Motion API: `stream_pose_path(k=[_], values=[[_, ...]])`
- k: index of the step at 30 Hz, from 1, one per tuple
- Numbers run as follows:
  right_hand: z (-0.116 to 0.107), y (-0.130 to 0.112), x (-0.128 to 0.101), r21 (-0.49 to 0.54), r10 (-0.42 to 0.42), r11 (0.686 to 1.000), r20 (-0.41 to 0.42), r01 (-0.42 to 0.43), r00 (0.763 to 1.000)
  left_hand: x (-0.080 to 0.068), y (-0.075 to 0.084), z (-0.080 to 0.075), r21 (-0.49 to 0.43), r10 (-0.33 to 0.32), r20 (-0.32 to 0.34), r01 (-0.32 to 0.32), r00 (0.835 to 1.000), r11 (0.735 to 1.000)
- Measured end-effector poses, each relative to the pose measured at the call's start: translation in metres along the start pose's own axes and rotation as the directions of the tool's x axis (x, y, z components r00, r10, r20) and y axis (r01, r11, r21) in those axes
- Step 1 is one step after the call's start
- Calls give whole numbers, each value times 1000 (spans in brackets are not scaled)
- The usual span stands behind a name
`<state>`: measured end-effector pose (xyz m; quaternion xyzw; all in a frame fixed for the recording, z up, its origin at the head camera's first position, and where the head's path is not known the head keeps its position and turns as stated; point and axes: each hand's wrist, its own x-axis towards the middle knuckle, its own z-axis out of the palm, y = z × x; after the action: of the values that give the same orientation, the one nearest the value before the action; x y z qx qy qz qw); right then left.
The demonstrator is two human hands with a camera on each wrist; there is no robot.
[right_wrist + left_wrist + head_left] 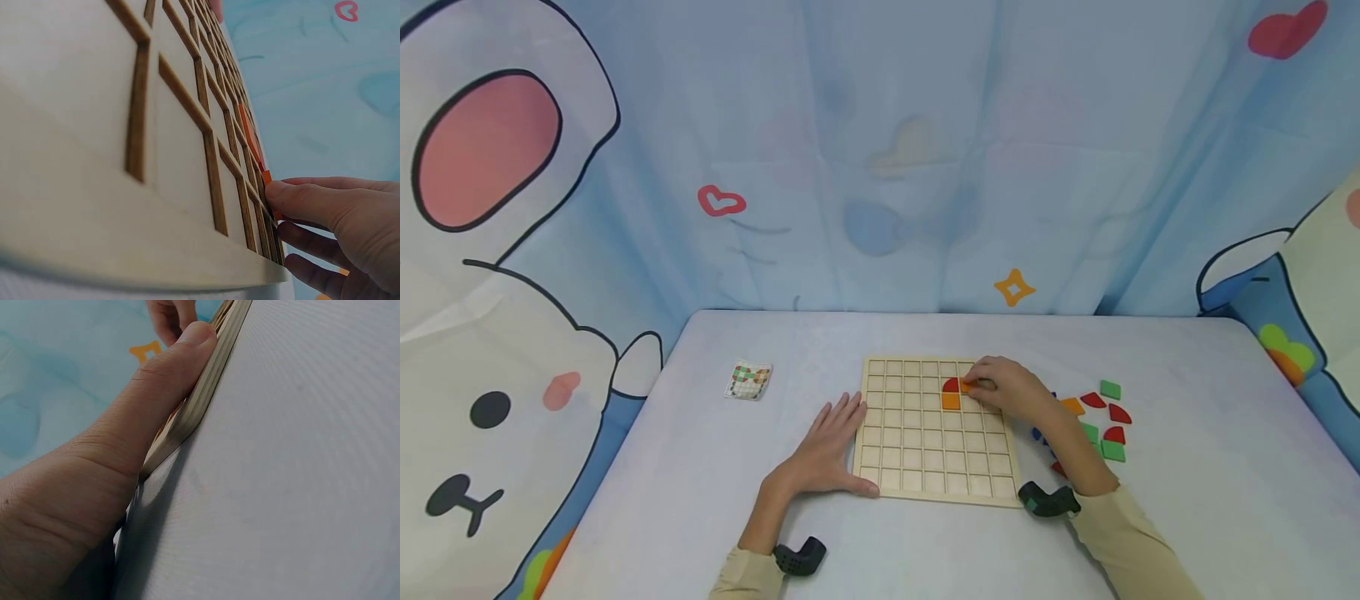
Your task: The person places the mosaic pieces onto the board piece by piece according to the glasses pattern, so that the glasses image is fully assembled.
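A wooden grid board (pixel 925 458) lies on the white table. A red quarter-round tile (pixel 951 385) and an orange square tile (pixel 951 402) sit in neighbouring cells near its far side. My right hand (pixel 1011 387) pinches another orange tile (pixel 267 177) between thumb and fingers, over the cell beside the red one; the fingers hide much of it. With fingers spread, my left hand (pixel 826 450) rests along the board's left edge. In the left wrist view its thumb (pixel 159 378) lies on the board's near rim.
Loose red, green, orange and blue tiles lie right of the board, among them a green square (pixel 1110 389) and a red piece (pixel 1119 414); my right forearm covers some. A small patterned card (pixel 748 380) lies at the far left. A blue curtain (pixel 880 150) hangs behind the table.
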<state>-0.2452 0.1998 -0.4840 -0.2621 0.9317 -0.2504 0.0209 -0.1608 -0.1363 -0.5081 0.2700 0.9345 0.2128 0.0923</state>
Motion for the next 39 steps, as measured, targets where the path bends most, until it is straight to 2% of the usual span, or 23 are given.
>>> stream_pose_path(k=[14, 21, 28, 34, 39], values=[[2, -2, 1, -25, -3, 1000, -14, 2, 1000, 1, -4, 4, 15, 11, -13, -11, 1000, 1000], [2, -3, 0, -51, -6, 999, 8, 7, 1000, 1, -3, 4, 6, 22, -19, -22, 1000, 1000], [-1, -6, -4, -66, -40, 997, 1, 40, 999, 0, -2, 5, 5, 12, -14, -12, 1000, 1000], [-20, -8, -16, -26, 46, 999, -36, -46, 998, 1, -2, 5, 4, 10, -10, -10, 1000, 1000], [-36, 3, -39, -78, 93, 992, -66, -98, 993, 1, -2, 3, 5, 4, -8, -4, 1000, 1000]])
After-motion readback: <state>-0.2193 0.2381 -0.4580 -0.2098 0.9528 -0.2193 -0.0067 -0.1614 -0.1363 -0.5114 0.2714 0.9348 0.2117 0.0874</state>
